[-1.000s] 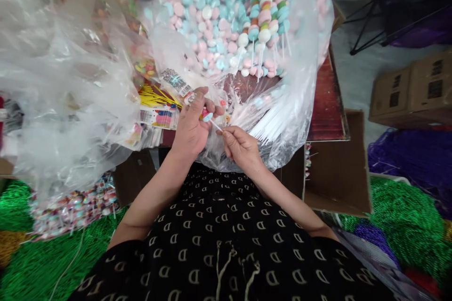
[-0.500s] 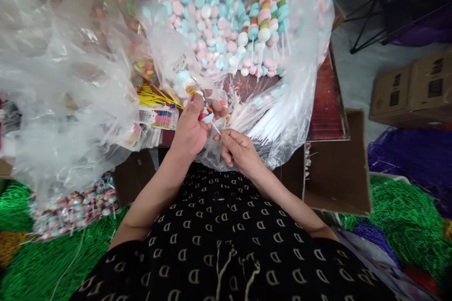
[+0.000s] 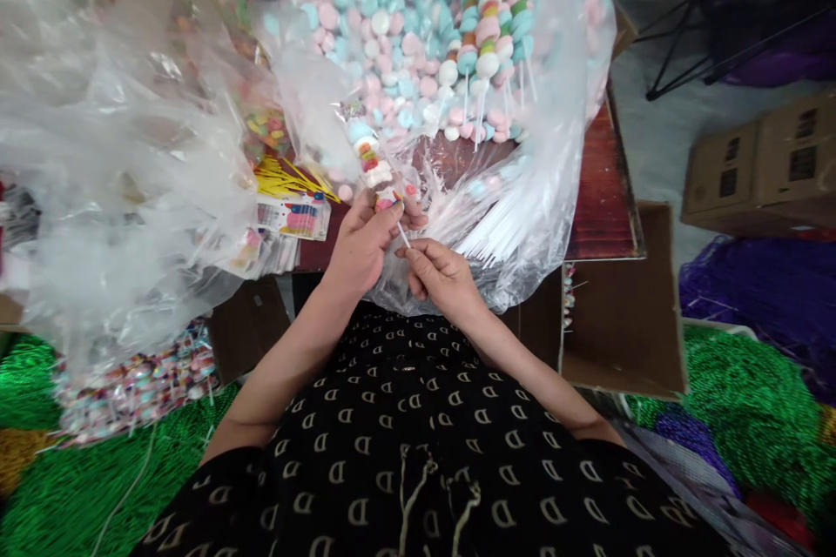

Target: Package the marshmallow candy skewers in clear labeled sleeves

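Note:
A marshmallow skewer (image 3: 372, 164) in a clear wrapper points up and to the left in front of me. My left hand (image 3: 369, 235) is closed around the lower end of its wrapper. The thumb and fingertips of my right hand (image 3: 441, 274) pinch the white stick below. Beyond my hands a big clear bag (image 3: 575, 104) holds loose pink, blue and white marshmallows (image 3: 392, 43). Several unwrapped marshmallow skewers (image 3: 487, 39) lie on top of them. Right of my hands lies a bunch of white sticks (image 3: 500, 226).
Yellow twist ties (image 3: 291, 181) and printed cards (image 3: 304, 219) lie at the left on the dark red table (image 3: 604, 191). Large plastic bags (image 3: 117, 139) fill the far left. An open cardboard box (image 3: 627, 313) stands below the table's right edge. Wrapped skewers (image 3: 144, 383) are heaped at lower left.
My left hand has slid down the wrapped skewer towards the stick, so its upper marshmallows now show. My right hand keeps its pinch on the stick, almost in place.

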